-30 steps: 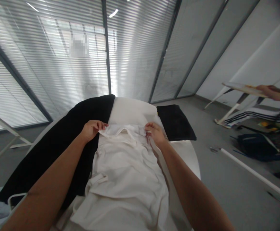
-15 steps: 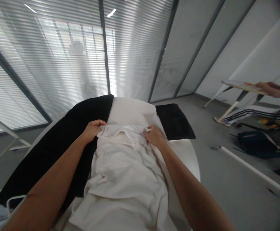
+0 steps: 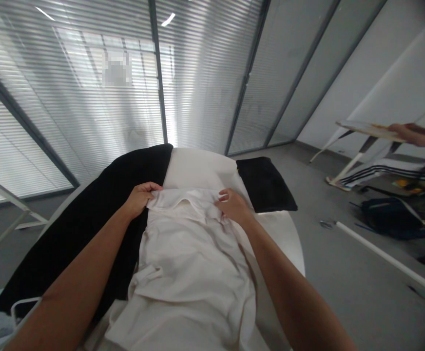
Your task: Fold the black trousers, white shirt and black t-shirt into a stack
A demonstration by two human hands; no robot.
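A: Pose?

B: Both forearms reach forward from the bottom of the view. The left hand (image 3: 139, 199) is on the top-left corner of the white garment (image 3: 188, 253), fingers curled over the folded edge, gripping it. The right hand (image 3: 234, 205) is on the top-right part, fingers slightly bent and pressed on the cloth. No clear pinch.

A: Garment position?

B: Lengthwise on a round white table (image 3: 283, 239), left side overlapping a black cloth (image 3: 77, 229).

A: Room?

B: Bare tabletop beyond the top fold and right of the garment, out to the rim. A black pouch (image 3: 265, 185) sits just beyond the right hand. Another person's hand (image 3: 412, 135) is well apart, far right.
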